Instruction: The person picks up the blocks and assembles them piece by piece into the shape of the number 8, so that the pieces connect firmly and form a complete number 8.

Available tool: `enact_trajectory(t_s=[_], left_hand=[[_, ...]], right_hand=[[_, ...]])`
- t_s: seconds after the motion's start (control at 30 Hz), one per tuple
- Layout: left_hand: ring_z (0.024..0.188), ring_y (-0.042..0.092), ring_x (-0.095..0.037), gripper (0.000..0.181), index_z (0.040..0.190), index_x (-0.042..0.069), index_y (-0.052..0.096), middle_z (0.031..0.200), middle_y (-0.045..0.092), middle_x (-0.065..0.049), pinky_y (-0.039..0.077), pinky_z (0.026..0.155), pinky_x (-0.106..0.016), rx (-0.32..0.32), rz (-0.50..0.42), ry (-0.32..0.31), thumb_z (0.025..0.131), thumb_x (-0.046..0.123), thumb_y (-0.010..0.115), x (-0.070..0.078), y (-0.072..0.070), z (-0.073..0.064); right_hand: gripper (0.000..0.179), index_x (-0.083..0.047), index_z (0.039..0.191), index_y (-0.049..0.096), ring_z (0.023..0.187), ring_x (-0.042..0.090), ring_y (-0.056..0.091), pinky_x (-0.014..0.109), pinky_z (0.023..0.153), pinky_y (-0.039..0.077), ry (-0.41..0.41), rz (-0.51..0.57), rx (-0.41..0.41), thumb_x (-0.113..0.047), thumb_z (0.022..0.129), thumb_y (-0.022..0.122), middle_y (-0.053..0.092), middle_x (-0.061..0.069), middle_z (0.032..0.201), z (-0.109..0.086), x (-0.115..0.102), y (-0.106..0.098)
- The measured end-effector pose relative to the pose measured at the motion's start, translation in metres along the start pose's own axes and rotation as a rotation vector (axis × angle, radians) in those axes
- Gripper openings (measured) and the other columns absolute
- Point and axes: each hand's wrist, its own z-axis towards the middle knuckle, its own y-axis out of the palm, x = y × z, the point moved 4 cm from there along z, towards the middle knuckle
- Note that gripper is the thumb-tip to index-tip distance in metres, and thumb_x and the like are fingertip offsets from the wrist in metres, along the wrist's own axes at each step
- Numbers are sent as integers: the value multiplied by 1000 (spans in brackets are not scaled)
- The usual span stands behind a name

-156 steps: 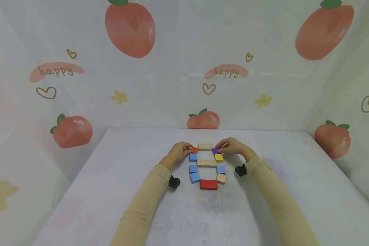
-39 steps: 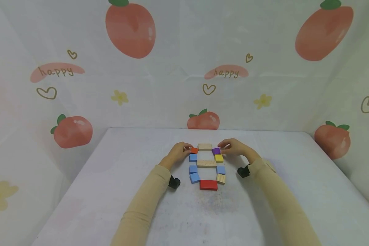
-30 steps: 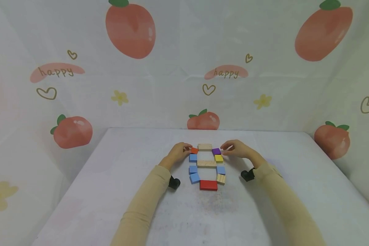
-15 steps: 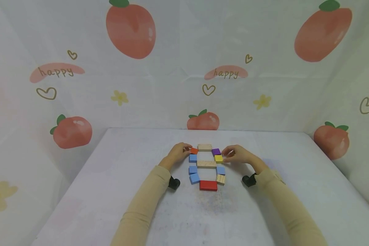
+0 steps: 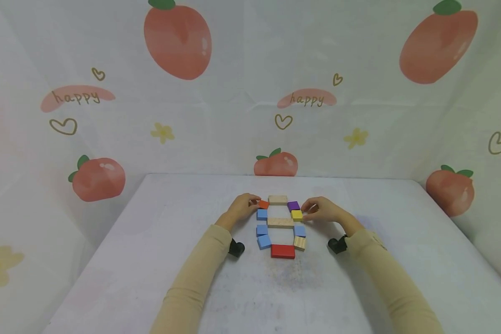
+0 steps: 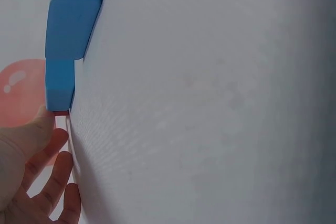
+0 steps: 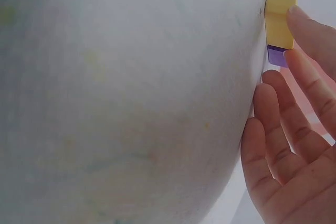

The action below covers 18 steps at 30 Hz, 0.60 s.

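Note:
My left hand touches the outer edge of the orange block. In the left wrist view its thumb lies by the end of a blue block, and the other fingers are loosely spread; only a thin red strip shows beyond the blue block. To the right, my right hand is beside the yellow block, thumb at its side. Its index fingertip is close to the purple block in the right wrist view, and the remaining fingers are relaxed.
The blocks form a two-cell outline on the white table. Natural wood bars make the far edge and middle, and a red block the near one. Blue blocks and a striped wood block stand along the sides.
My right hand has left the purple block and moved slightly right and nearer, to beside the yellow block. My left hand stays at the orange block. The block outline looks unchanged.

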Motion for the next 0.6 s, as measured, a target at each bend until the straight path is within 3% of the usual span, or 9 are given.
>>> enact_trajectory(t_s=[0.6], left_hand=[[100,58,-23,31,123,8,60,111,63,-12,47,92,-36,-9,-8,-1,92,14,57,1,0,0]], right_hand=[[31,-4,105,61,96,22,57,34,83,52,-4,18,11,-21,81,72,62,13,106,4,1,-2]])
